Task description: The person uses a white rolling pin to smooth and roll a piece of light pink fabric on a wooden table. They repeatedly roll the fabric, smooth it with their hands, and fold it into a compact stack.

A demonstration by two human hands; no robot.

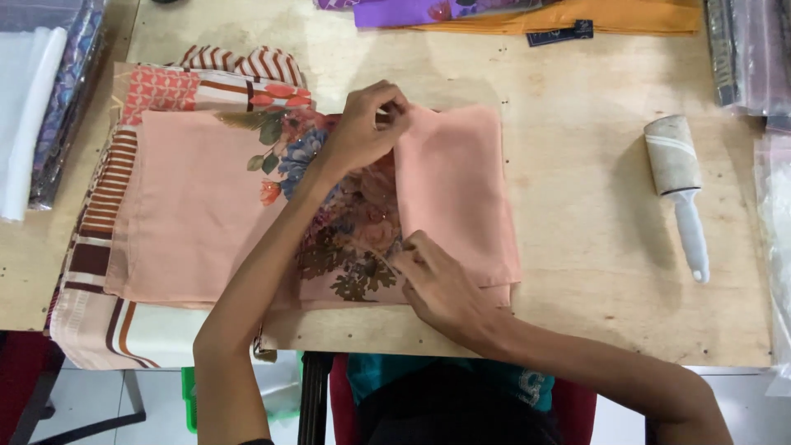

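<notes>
Along the plywood table (pixel 577 214), everything is easiest placed against the peach scarf (pixel 198 206) spread near its front edge. Far to the left of the scarf, at the table's edge, stands a stack of wrapped fabric packs (pixel 41 99). Directly under the scarf and sticking out on its left and far sides is a pile of striped and patterned cloths (pixel 99 206), brown, red and cream, one corner drooping over the front of the table. The scarf itself is plain peach on its left part, with a floral print (pixel 346 231) of blue, orange and brown blooms toward the middle. The person's left hand (pixel 362 128) sits at the scarf's far edge, fingers closed in a pinch on the fold of cloth there. The right hand (pixel 432 276) is at the scarf's near edge, fingertips pinched on the same folded-over panel (pixel 457 181), which lies across the right part of the scarf. Well to the right of the scarf a lint roller (pixel 677 185) lies on bare wood, handle pointing to the front. Beyond the scarf, at the table's far edge, lie purple and orange folded fabrics (pixel 527 12).
</notes>
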